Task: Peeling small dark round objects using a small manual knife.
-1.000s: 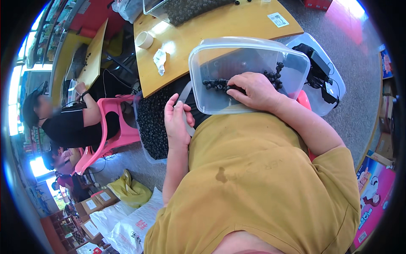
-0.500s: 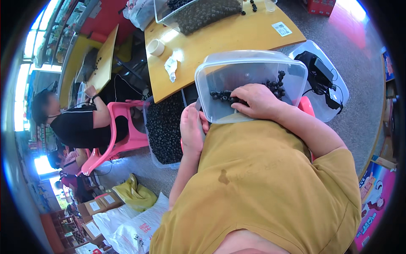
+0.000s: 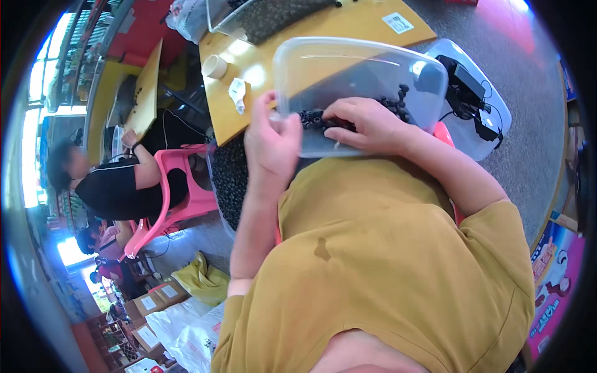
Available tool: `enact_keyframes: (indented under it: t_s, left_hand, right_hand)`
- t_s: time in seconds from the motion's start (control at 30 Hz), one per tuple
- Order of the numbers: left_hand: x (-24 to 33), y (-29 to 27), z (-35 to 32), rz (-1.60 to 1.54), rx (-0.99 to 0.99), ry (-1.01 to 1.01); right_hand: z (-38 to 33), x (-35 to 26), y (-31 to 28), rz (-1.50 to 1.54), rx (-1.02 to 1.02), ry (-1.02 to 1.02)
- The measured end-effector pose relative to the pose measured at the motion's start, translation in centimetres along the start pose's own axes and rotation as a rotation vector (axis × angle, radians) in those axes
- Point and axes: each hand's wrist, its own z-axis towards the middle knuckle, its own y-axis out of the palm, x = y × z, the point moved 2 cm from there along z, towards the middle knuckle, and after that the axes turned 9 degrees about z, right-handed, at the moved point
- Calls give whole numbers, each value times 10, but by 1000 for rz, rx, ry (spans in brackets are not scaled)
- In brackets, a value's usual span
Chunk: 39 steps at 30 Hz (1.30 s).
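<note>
Right hand inside the clear plastic bin, thumb and fingers curled over small round black parts; their exact grip is hidden. Left hand blurred at the bin's left rim, fingers half curled; cannot tell whether it holds anything. Parts lie in a loose row under the right hand and a low heap to its right. My judgement: light thumb-and-finger pinch, one part at a time, keeping the heel of the hand off the heap so nothing scatters; left hand would do well steadying the rim. Beyond: a tub of similar black parts at left, and the yellow wooden table bearing a white cup and crumpled tissue.
</note>
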Motion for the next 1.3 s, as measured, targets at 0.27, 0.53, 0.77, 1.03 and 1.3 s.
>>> enact_keyframes:
  t_s: [0.27,0.53,0.77,1.03,1.3]
  left_hand:
    - [14,-8,-5,-73,22,59]
    - [27,-3,0,-171,-32,26]
    - [-3,-1,-4,-215,-67,-1]
    - [-33,0,-18,-397,-73,-120]
    - [-49,4,-33,-301,-34,-115]
  right_hand:
    - [-3,-6,-40,-234,249,189]
    - [-10,6,-32,-344,151,277]
    - [2,-18,3,-12,-277,-57]
    - [-12,0,-24,-375,-542,91]
    - [-19,14,-31,-838,-252,269]
